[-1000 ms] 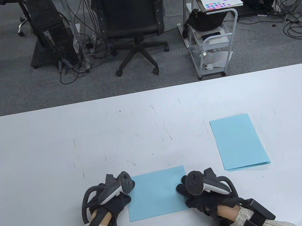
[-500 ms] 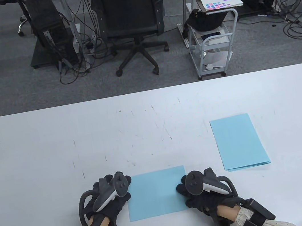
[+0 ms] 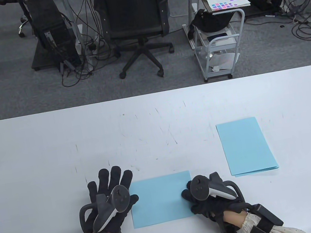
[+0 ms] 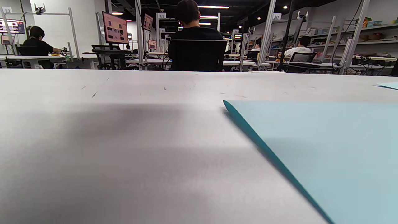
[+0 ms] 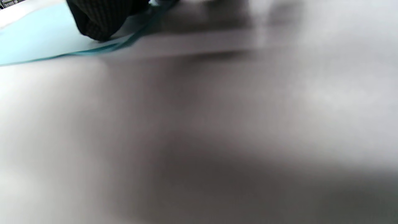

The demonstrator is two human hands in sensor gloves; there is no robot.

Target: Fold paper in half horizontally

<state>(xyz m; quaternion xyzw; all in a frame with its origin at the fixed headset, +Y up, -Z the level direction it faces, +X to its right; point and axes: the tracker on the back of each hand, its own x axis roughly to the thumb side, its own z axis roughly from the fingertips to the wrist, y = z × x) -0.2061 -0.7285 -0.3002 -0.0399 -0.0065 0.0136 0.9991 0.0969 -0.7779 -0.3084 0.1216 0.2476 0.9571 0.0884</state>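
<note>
paper (image 3: 160,199) folded, flat | right hand (image 3: 206,200) fingers press its right edge to pin it | left hand (image 3: 112,198) splayed beside its left edge, holding nothing

We see a matt white bench (image 3: 156,122), smooth but scuffed with fine dark scratches. Light blue paper (image 3: 160,200): thin, matt, flat. Gloves on both hands: black knit cloth; trackers grey and white plastic, slight sheen.
</note>
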